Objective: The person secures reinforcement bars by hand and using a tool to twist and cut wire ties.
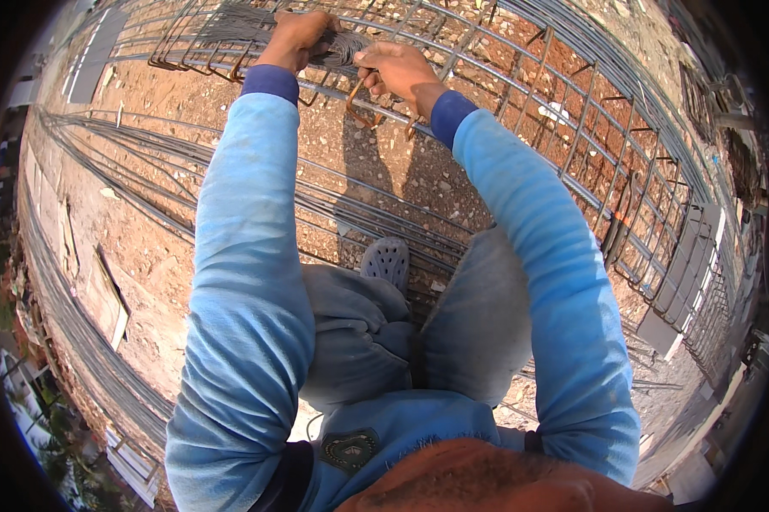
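While the left hand [297, 38] grips: fingers wrapped round the wire bundle [235, 27] about mid-length, over the left part of the rebar cage [577, 130]; probably held there to keep loose strands together, one end left free.
Right hand [399, 70]: right at that end, above the cage's near edge, fingers drawn in; whether they pinch a strand, I can't tell.
Wire: thin, grey, a brushy sheaf fanning out; resting on the cage or just above it, hard to call.
Cage: long grey bars, rust-brown hoops ringing them, presumably keeping them spaced.
Rods [363, 224]: slim, straight, loosely bunched on the cage's near side.
Clog [387, 261]: grey, holed, rubbery-looking, nearer the wearer than the cage.
Panel [684, 277]: flat, grey, pale-edged, at the cage's right end.
Ground [171, 96]: gritty, brown, pebble-strewn around the cage.
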The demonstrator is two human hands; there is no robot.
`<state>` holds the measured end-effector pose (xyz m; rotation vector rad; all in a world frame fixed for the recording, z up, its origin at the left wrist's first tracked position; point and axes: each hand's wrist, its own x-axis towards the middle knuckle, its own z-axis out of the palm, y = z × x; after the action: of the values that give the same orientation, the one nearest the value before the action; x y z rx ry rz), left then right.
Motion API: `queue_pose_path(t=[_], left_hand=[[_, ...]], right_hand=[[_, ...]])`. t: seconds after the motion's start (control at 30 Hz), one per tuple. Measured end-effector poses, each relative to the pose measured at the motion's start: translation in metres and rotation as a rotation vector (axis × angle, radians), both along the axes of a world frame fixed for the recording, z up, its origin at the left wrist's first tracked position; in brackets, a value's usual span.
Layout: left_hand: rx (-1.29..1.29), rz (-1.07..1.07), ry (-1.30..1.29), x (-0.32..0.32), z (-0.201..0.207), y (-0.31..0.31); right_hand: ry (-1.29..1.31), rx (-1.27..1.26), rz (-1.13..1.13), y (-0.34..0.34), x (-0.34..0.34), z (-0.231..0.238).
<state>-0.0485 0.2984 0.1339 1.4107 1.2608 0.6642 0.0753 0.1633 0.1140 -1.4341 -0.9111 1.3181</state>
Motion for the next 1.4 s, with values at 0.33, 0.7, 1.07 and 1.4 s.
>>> queue_pose_path(t=[0.33,0.7,1.07,1.4], left_hand=[[-0.046,-0.040,0.076,-0.012,-0.013,0.031],[-0.159,0.135,-0.063,0.000,0.006,0.010],[-0.140,0.143,-0.097,-0.003,0.001,0.014],[-0.045,0.159,-0.149,0.006,-0.014,0.026]], right_hand=[[0.073,0.172,0.005,-0.008,0.024,0.002],[-0.056,0.146,0.042,-0.012,0.009,0.004],[0.046,0.064,0.004,-0.001,0.004,-0.001],[0.332,0.138,-0.085,-0.001,0.012,0.014]])
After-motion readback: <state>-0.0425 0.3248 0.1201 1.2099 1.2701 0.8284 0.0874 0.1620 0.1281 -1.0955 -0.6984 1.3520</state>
